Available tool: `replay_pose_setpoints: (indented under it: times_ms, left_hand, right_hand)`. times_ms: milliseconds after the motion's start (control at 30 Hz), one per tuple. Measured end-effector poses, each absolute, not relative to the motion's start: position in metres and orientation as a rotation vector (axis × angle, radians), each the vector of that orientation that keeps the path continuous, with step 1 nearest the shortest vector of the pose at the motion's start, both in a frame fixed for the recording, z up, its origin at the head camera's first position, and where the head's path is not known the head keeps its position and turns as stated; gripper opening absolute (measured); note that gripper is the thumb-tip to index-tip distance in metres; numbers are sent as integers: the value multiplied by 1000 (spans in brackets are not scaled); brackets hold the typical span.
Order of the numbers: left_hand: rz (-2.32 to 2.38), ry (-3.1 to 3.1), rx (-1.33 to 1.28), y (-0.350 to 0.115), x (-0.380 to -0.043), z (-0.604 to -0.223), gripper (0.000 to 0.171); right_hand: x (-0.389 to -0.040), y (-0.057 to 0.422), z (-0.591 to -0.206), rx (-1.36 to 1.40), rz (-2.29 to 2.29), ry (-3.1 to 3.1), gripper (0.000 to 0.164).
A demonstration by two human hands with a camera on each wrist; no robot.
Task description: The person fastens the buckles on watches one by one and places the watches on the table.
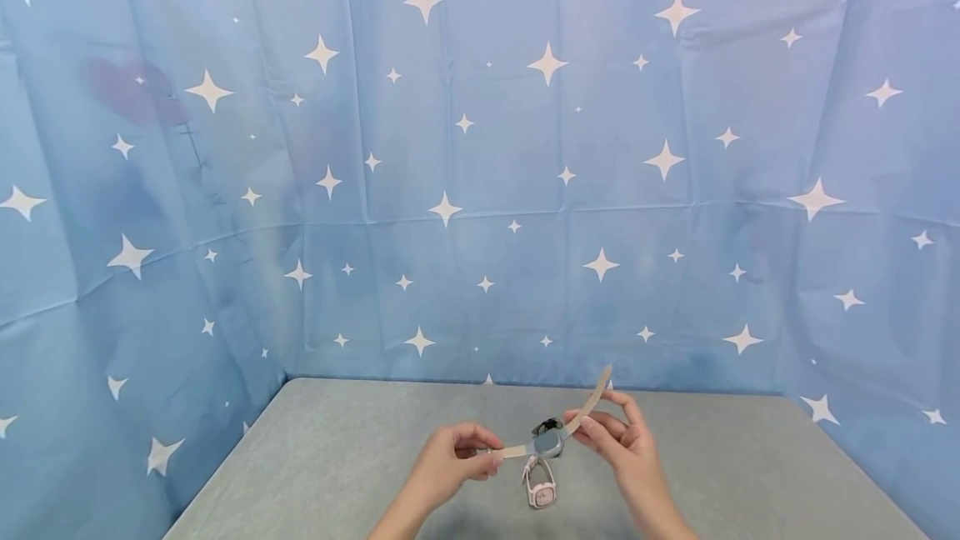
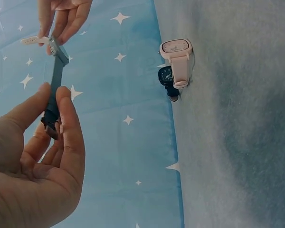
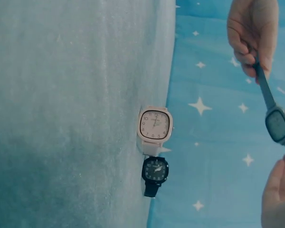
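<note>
A blue-grey wristwatch [image 1: 548, 442] is stretched out in the air between both hands, its strap undone and the strap's inner side looking beige in the head view. My left hand [image 1: 453, 465] pinches the buckle end of the strap between thumb and fingers. On the other side, my right hand [image 1: 626, 444] pinches the second strap half near the case, and its free tip sticks up past the fingers. Below the held watch, a pink watch [image 1: 541, 493] lies on the table with its strap looped. A black watch [image 3: 156, 170] lies beside it, partly covered by the held watch in the head view.
The grey tabletop [image 1: 337, 440] has rounded back corners. A blue curtain with white stars [image 1: 495, 273] hangs behind the table and along both sides.
</note>
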State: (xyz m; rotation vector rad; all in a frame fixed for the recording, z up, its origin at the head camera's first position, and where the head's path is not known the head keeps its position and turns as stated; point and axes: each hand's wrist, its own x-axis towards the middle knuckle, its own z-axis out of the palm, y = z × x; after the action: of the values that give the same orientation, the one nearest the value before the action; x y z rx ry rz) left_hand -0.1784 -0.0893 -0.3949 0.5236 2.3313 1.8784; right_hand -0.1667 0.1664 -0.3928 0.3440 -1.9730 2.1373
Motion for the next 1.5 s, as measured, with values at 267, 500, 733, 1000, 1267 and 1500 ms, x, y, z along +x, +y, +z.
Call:
replay_pose_setpoints:
  times_ms: [267,500,733,1000,1267,1500]
  left_hand:
    - [1931,2303,588,-90,-176,-392,22]
    - [1971,2203,602,-93,-176,-391,26]
    - [2130,2093,528,-89,-177,-393,34]
    - [2178,2162,381,-88,-178,-395,35]
    - [2113,2289,391,-91,-176,-395,30]
    - [2090,2341,451,-90,-176,-396,29]
  right_hand:
    - [-168,170,-392,280,2104,-1968,43]
    - [-167,173,-391,218,2095,-1979,48]
    - [-165,174,-392,233,2056,-1975,47]
    - [-165,174,-393,265,2031,-1961,45]
    - [-163,176,-392,286,2000,-1983,43]
    - [-161,174,-391,291,1946,-2061,41]
